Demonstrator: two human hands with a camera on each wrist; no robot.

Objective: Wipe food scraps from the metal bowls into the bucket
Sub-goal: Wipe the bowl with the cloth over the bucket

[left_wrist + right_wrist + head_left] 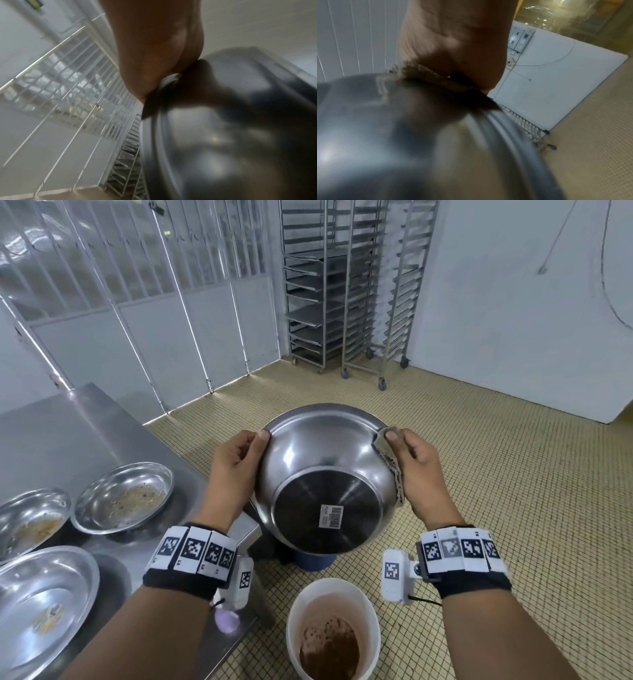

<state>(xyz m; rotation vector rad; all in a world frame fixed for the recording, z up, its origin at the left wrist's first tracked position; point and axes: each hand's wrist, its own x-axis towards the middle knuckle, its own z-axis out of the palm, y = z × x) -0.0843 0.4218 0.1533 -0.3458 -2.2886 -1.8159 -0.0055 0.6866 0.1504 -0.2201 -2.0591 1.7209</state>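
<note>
I hold a large metal bowl (325,470) tilted up in the air, its flat base with a barcode sticker facing me and its mouth turned away. My left hand (236,463) grips the left rim, thumb on the edge. My right hand (411,460) grips the right rim through a beige cloth (388,463) that hangs down the bowl's side. The white bucket (334,630) with brown scraps stands on the floor below. In the wrist views the bowl (231,135) (402,135) fills the frame beside each palm, and the cloth (419,73) lies on its rim.
A steel table (68,433) at left carries three dirty metal bowls (123,496) (30,518) (41,604). A dark blue container (315,561) sits under the held bowl. Wheeled tray racks (349,289) stand at the back wall, and tiled floor lies to the right.
</note>
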